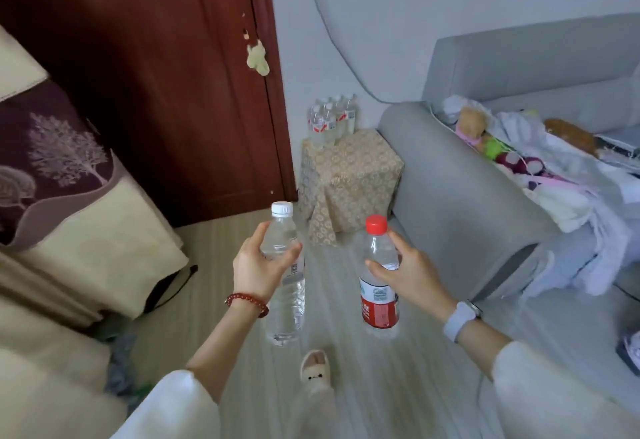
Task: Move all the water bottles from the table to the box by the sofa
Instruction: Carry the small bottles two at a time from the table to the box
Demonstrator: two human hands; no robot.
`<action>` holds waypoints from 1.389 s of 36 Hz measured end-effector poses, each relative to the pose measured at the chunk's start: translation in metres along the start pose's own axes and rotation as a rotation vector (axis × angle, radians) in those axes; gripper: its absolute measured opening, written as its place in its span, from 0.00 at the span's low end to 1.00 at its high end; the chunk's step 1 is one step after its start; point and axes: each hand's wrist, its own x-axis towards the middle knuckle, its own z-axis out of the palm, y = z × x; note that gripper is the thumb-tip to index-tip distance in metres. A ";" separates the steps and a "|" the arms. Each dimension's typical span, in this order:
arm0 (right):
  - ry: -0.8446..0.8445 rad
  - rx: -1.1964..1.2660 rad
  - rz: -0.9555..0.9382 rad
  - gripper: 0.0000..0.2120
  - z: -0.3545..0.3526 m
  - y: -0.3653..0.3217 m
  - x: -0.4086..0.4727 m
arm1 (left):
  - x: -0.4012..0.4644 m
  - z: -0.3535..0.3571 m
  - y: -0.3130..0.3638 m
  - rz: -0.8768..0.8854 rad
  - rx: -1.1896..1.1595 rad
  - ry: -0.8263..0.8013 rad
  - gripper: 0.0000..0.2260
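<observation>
My left hand point(258, 263) grips a clear water bottle with a white cap point(287, 303) around its upper body, upright. My right hand point(403, 274) holds a second water bottle with a red cap and red label point(379, 307), also upright. Both bottles hang in the air above the floor in front of me. Ahead, between the door and the sofa arm, stands the box point(349, 175), draped in a gold patterned cloth. Several water bottles point(330, 121) stand in a cluster on its far left corner.
A grey sofa point(460, 196) with toys and clothes piled on it fills the right side. A dark red door point(166, 75) is behind the box. A cloth-covered piece of furniture point(79, 217) lies at the left. My slippered foot point(315, 367) is on the pale wood floor.
</observation>
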 end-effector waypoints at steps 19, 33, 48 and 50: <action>0.016 0.288 0.153 0.27 -0.036 0.040 0.446 | 0.423 0.175 0.072 -0.001 -0.057 -0.245 0.32; -0.184 0.104 0.194 0.30 -0.035 0.181 0.756 | 0.657 0.398 0.068 0.013 0.230 -0.232 0.39; -0.330 0.030 0.092 0.25 0.037 0.268 0.922 | 0.795 0.519 0.006 0.173 0.753 -0.334 0.26; -0.342 0.043 0.071 0.25 0.046 0.272 0.933 | 0.803 0.524 0.004 0.150 0.769 -0.340 0.26</action>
